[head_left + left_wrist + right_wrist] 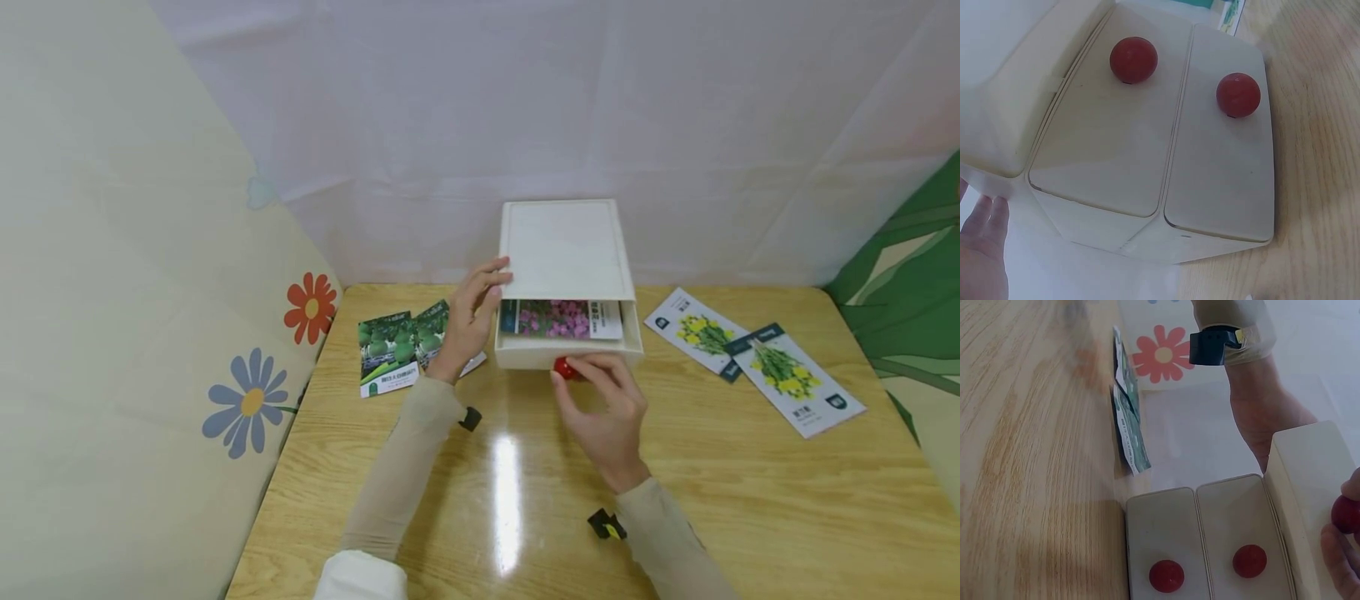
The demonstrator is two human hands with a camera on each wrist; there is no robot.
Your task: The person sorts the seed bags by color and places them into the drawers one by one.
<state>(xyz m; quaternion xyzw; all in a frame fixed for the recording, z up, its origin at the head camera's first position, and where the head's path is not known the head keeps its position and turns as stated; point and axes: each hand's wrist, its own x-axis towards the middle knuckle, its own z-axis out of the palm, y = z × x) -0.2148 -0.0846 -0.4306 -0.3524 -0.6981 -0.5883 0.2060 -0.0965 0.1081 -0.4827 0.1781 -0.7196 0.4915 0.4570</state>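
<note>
1. A white, box-shaped, plastic-looking cabinet (566,250) is being supported by a glossy wood-grain table (337,508). Its shallow white top drawer (525,358) is being held partly open.
2. The drawer's small, round, glossy red knob (565,368) is being pinched between the thumb and fingers of the right hand (607,408).
3. The cabinet's left side is being touched by the left hand (472,317); its fingers are being held extended, and nothing is being grasped by them.
4. A flat, rectangular packet printed with pink flowers (558,319) is being contained in the top drawer, its rear portion being covered by the cabinet's top.
5. Handling, as judged: the step is being served best by straight, level travel along the drawer's line, with the cabinet being braced from the side. The packet should be lying flat, since a raised edge could be caught under the cabinet's top.
6. In both wrist views, two closed white lower drawers (1107,125) with matching red knobs (1239,95) are being shown; these are being concealed from the head view.
7. The pink-flowered contents are being shown by the head view alone. In the right wrist view, the left hand's fingers are being hidden behind the open drawer.
</note>
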